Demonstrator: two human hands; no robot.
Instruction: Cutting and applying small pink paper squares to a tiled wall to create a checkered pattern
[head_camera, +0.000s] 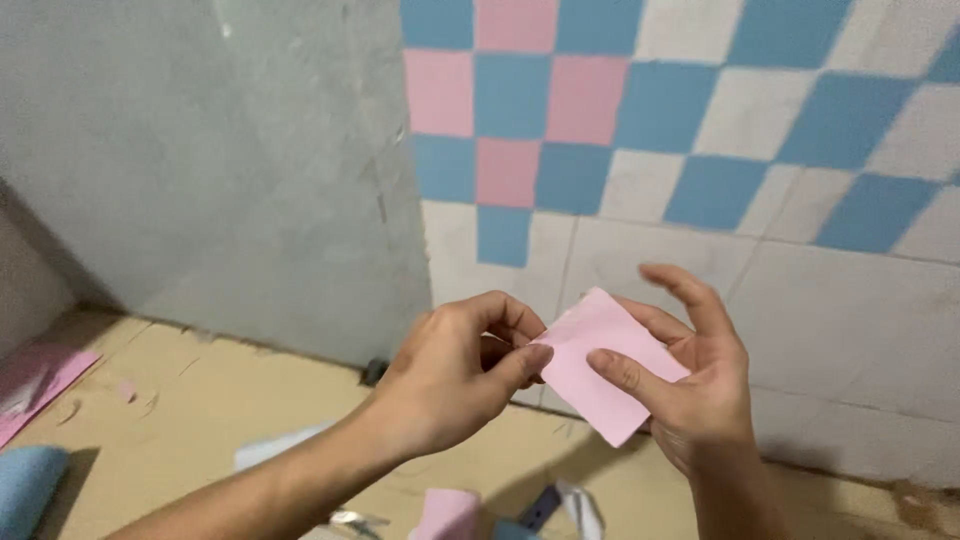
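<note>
A small folded piece of pink paper (606, 364) is held up in front of me, above the wooden surface. My left hand (455, 375) pinches its left edge between thumb and fingers. On the other side, my right hand (700, 385) supports it, thumb pressed on the front face and fingers spread behind it. The paper hides part of my right palm.
Below lies a light wooden tabletop (200, 400) with a pink sheet (40, 375) at the far left, a blue object (25, 485) at the bottom left, a white scrap (275, 445), and pink, white and blue paper bits (500, 510) near the bottom edge. Behind stand a grey wall (220, 160) and a pink, blue and white tiled wall (700, 120).
</note>
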